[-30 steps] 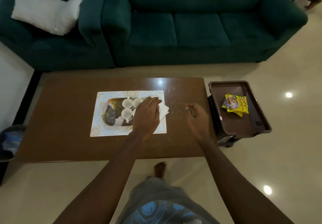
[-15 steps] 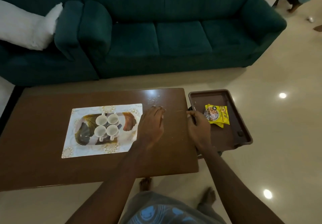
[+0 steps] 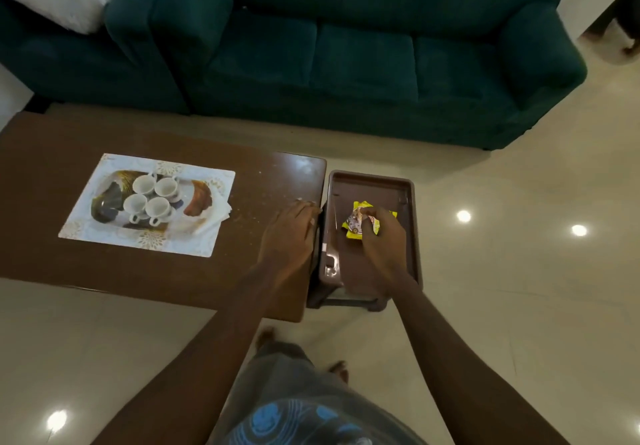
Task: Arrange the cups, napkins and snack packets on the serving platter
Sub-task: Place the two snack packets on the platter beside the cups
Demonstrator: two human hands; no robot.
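The right hand (image 3: pixel 382 237) pinches the yellow snack packet (image 3: pixel 356 223), the serving platter (image 3: pixel 104 226) lying toward nine o'clock beyond the left hand (image 3: pixel 289 228), spread flat on the desk (image 3: pixel 156 268).

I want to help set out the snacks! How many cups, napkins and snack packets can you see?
Cups: 4, white, on the platter
Napkins: 1 white bunch at the platter's edge; separate sheets can't be told
Snack packets: 1 yellow bunch under the right hand, on the brown tray
Total: 6
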